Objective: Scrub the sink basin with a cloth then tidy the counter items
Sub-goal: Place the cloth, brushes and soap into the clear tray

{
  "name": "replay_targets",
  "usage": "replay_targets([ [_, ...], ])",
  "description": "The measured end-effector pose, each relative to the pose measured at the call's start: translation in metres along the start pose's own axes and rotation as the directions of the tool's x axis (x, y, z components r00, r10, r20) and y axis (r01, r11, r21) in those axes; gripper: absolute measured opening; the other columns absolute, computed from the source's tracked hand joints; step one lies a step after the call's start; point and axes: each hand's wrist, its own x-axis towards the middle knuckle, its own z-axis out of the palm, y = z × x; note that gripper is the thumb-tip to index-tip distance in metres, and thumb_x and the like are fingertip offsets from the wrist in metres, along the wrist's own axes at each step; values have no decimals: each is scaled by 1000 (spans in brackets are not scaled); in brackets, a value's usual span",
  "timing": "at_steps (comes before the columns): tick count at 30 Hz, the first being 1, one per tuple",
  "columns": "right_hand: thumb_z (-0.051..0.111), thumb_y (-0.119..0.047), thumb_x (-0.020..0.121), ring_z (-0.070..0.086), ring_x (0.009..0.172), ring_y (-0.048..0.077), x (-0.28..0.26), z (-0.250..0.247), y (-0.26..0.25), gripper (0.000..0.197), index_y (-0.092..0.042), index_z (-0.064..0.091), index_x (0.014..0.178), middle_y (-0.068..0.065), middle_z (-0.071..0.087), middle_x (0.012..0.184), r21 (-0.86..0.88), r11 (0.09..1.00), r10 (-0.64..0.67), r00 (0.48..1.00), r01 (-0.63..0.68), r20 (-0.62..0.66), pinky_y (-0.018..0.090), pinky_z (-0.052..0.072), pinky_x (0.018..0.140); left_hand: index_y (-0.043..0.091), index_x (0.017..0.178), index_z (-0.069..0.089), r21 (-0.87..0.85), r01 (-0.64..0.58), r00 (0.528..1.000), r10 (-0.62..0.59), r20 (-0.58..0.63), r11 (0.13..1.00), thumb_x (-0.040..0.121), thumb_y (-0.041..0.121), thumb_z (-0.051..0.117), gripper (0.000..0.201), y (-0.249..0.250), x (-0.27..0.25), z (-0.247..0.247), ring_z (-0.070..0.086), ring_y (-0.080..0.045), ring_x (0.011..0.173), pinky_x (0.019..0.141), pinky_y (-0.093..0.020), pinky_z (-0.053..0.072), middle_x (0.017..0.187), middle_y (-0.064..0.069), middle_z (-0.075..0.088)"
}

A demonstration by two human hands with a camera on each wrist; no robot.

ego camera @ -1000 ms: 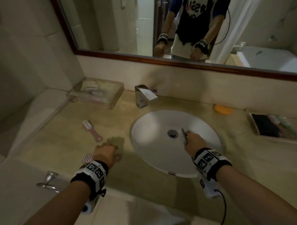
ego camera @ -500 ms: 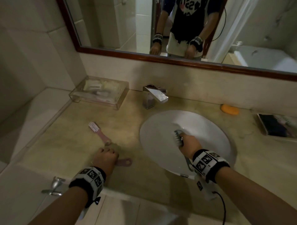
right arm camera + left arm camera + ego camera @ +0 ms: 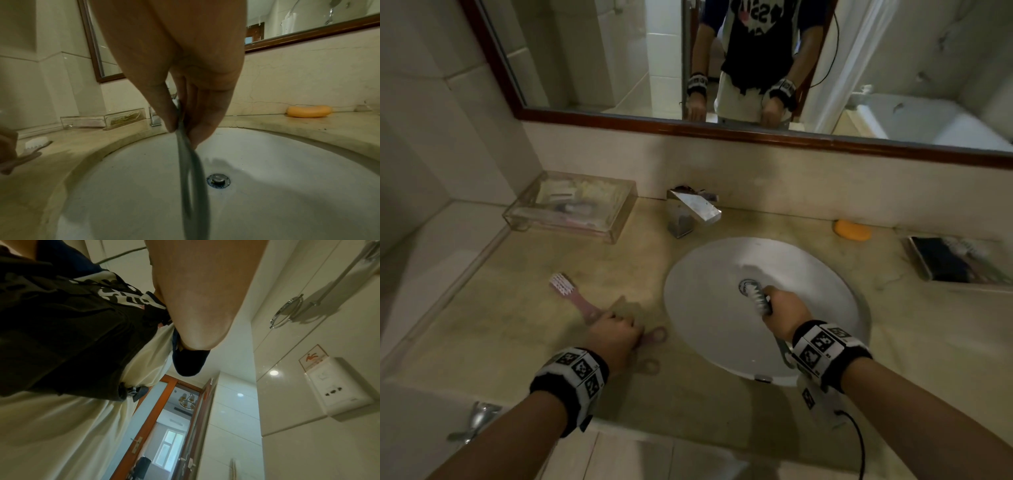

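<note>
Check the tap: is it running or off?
Off, it seems. No stream falls from the tap, and the sink shows no flowing water.

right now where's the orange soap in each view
Head: soap at upper right, on the counter behind the sink.
Left wrist: not in it.
Right wrist: soap at right of middle, on the counter beyond the sink rim.
Shared landmark: the drain.
</note>
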Motion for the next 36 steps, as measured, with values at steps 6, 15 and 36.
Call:
replay_targets([
  [6, 47, 1, 87, 59, 106, 34, -7, -23, 36, 31, -5, 52, 117, 19, 63, 115, 106, 992, 64, 998, -65, 14, 30, 42, 78, 19, 126, 50, -48, -96, 994, 94, -55, 994, 86, 19, 50, 40, 51, 38, -33, 55, -27, 112, 100, -31, 35, 123, -4, 54],
  [15, 55, -11, 87, 61, 109, 32, -16, -82, 172, 29, -9, 64, 115, 18, 67, 117, 292, 930, 276, 949, -224, -154, 31, 46, 92, 20, 106, 64, 182, -389, 852, 428, -303, 903, 71, 20, 66, 35, 178, 112, -141, 63, -25, 89, 82, -35, 47, 100, -3, 65],
  [36, 55, -5, 90, 60, 111, 34, 69, -254, 491, 34, -5, 58, 124, 19, 64, 122, 291, 898, 393, 900, -331, -189, 34, 47, 94, 19, 135, 41, 288, -456, 804, 529, -272, 842, 89, 28, 50, 48, 460, 339, -316, 45, -27, 123, 106, -36, 29, 133, -7, 49],
])
